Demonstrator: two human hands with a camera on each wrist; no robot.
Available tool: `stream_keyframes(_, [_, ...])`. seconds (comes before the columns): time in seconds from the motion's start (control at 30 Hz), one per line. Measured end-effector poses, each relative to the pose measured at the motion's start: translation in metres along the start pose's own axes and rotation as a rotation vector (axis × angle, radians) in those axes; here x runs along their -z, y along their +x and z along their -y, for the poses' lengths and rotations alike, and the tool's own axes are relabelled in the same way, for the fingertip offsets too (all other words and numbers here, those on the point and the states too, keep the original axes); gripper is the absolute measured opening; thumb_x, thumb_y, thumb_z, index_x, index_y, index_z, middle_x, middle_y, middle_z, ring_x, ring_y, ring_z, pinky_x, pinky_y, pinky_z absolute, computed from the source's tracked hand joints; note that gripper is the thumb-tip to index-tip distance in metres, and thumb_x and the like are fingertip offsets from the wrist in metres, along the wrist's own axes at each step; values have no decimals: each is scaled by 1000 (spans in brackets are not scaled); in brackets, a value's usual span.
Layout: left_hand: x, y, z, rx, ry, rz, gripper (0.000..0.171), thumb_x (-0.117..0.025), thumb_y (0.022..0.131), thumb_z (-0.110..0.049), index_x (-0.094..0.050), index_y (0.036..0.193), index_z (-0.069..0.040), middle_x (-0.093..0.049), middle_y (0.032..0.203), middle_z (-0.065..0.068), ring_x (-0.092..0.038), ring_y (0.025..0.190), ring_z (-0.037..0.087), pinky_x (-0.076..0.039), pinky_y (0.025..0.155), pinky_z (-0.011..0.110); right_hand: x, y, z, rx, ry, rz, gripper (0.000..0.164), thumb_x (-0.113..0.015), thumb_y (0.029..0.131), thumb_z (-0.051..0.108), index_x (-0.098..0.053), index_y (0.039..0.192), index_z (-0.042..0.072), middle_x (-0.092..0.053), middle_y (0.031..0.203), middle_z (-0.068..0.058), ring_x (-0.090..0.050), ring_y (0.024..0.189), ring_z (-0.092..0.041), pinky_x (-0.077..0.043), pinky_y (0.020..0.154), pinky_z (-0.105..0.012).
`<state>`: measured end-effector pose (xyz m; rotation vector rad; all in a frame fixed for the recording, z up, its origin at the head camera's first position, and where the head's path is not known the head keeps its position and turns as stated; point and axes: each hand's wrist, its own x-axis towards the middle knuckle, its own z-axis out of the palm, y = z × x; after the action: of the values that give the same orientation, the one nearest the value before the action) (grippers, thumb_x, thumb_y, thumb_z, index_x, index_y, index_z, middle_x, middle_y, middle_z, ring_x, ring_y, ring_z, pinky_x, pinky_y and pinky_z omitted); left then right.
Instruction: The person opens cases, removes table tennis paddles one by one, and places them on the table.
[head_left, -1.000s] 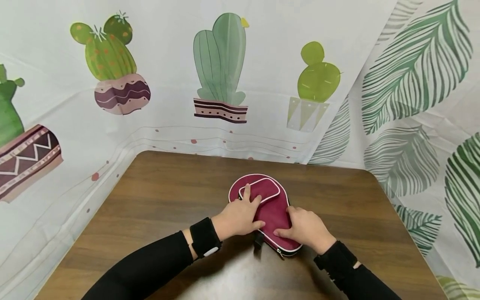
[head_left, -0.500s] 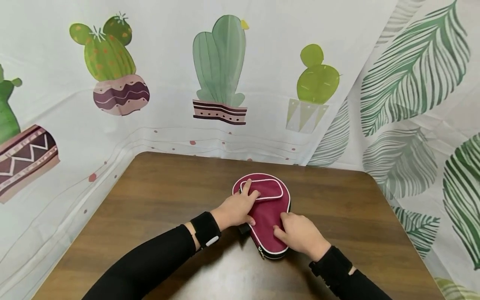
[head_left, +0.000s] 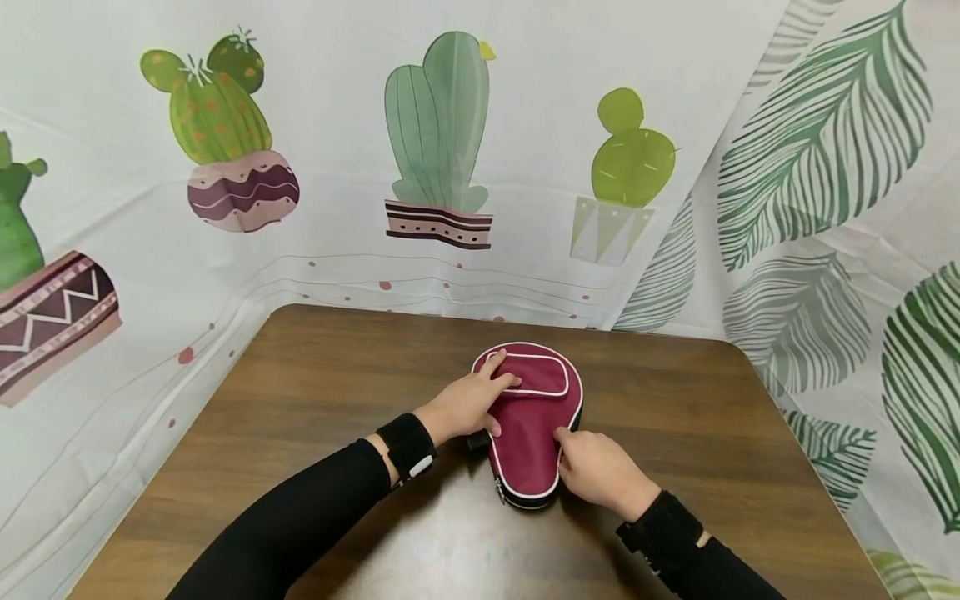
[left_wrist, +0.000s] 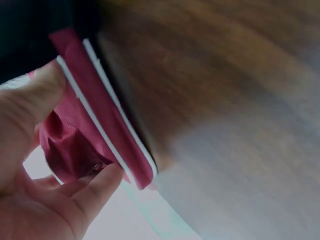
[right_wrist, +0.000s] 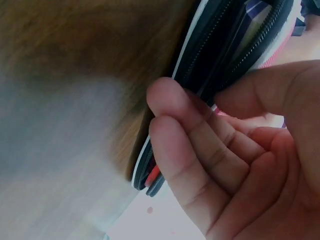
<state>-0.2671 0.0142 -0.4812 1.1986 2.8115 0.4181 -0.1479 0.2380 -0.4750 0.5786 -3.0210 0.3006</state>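
A dark red table tennis paddle case (head_left: 531, 442) with white piping and a front pocket lies on the table, narrow end toward me. My left hand (head_left: 462, 406) rests on its left side, fingers spread near the pocket and thumb by the edge. On the right edge, my right hand (head_left: 603, 471) pinches the case with thumb and curled fingers. In the right wrist view, the zipper (right_wrist: 205, 42) there is parted beside the fingers (right_wrist: 172, 145); the dark gap shows a bit of red and a blue-and-white patch. What lies inside is mostly hidden.
The brown wooden table (head_left: 337, 375) has rounded far corners. A white cloth (head_left: 330, 167) printed with cacti hangs behind it, with leaf-patterned cloth (head_left: 810, 183) at the right. A black strap (head_left: 477, 441) sticks out from the case's left side.
The case has turned so its narrow end swings left and points straight toward me. My right thumb has moved from the case's top to its right edge; the left hand shifts slightly with it.
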Motion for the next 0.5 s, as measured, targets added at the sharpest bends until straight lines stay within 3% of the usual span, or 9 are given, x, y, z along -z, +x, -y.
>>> stream_keyframes(0.13, [0,-2,-1,26,38,5,81,-87,75,-35,-50,147,-25,-17,165,18,-70,101,29,-56,85,37,1,0,0,22,11,-3,10,-64,86,11,-55,88,12,-51,66,5,-52,58,-12,-47,55,-36])
stream_keyframes(0.27, [4,-7,-7,49,103,15,81,-85,77,-39,-49,148,-27,-20,164,19,-65,112,36,-57,83,40,4,-2,0,-3,21,-1,14,-66,85,8,-59,98,9,-64,80,0,-61,66,-15,-52,60,-37])
stream_keyframes(0.43, [12,-16,-28,43,283,-17,70,-80,82,-49,-55,142,-22,-34,157,21,-49,129,41,-51,97,46,1,-5,-6,-56,37,-11,35,-70,83,10,-55,114,6,-70,100,-6,-68,78,-19,-54,65,-39])
stream_keyframes(0.5, [13,-17,-41,-11,344,-36,62,-74,85,-55,-60,136,-21,-42,152,17,-49,129,37,-47,102,46,-3,-4,-11,-93,45,-14,42,-73,82,15,-50,117,5,-70,100,-9,-67,79,-19,-54,65,-39])
